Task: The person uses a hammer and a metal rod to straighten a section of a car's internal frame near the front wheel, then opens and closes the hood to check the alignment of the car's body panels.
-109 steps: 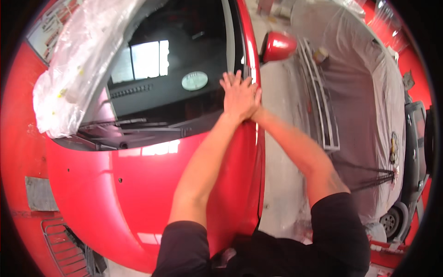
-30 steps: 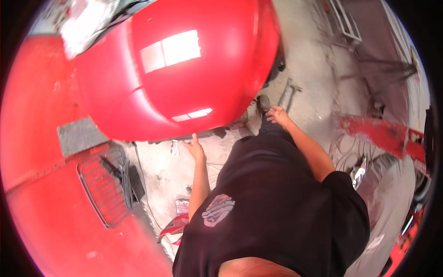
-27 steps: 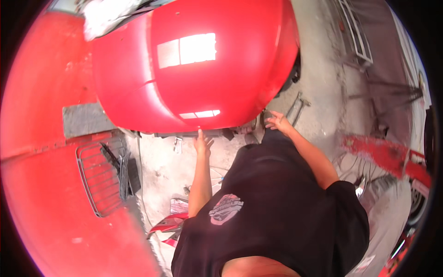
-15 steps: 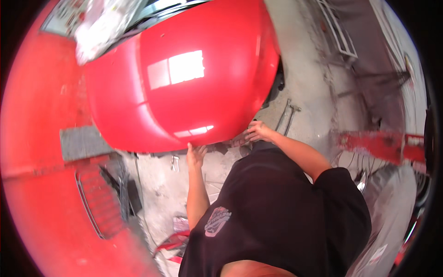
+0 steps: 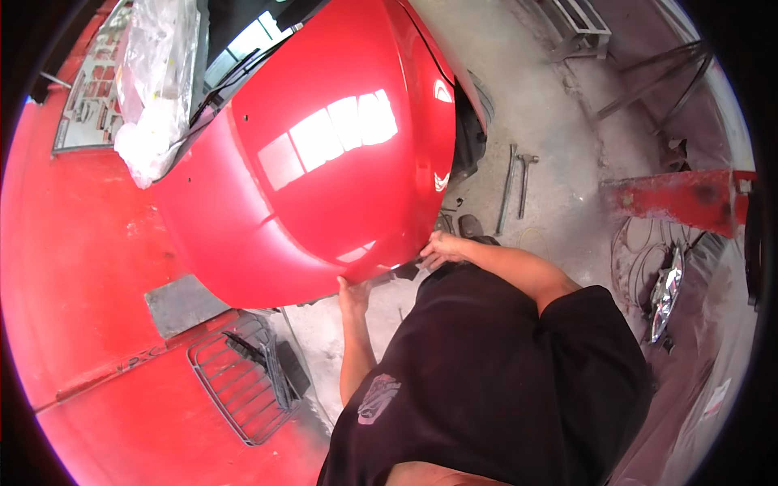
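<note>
A glossy red car hood (image 5: 324, 211) fills the upper middle, bright window reflections across its paint. At its front edge, my left hand (image 5: 353, 296) rests its thumb on the rim while the other fingers go out of sight underneath. Farther right along the same edge, my right hand (image 5: 442, 249) has its fingers curled at the hood's front corner. Both hands grip the hood from the near side.
A hammer (image 5: 524, 185) and a long metal bar (image 5: 507, 190) lie on the floor at right. Clear plastic sheeting (image 5: 158, 89) hangs by the windshield. Left are a grey plate (image 5: 185, 306) and a black wire rack (image 5: 235, 389); a red beam (image 5: 681, 201) juts in at right.
My view has turned, so the hood and the floor tools appear shifted and rotated. Both hands stay at the hood's front edge; the left fingers, partly visible before, are now mostly under it.
</note>
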Available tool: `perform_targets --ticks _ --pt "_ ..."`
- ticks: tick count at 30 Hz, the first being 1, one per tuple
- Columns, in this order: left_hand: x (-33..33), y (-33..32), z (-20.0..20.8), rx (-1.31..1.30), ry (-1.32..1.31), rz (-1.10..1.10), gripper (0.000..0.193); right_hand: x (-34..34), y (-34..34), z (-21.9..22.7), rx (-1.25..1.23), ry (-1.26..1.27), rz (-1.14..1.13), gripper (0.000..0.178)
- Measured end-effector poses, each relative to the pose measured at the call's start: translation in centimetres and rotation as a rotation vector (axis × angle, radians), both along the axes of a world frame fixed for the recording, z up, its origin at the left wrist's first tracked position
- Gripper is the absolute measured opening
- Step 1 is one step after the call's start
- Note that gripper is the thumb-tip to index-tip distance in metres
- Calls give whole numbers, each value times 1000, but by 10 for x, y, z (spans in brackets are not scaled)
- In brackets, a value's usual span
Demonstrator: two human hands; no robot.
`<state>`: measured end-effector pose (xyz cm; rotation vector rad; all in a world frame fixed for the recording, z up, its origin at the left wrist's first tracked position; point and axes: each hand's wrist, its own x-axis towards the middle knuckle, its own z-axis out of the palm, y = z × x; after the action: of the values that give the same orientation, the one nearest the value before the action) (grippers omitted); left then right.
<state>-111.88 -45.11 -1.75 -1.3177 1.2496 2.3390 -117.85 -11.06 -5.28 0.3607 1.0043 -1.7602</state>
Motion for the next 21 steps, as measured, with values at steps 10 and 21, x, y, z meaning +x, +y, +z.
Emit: perform_targets --ticks 10,21 --pt "17 -30 3 116 66 -241 72 32 -50 4 -4 30 100 57" --pt "8 -171 9 192 -23 -186 65 71 -230 -28 -89 122 -464 46"
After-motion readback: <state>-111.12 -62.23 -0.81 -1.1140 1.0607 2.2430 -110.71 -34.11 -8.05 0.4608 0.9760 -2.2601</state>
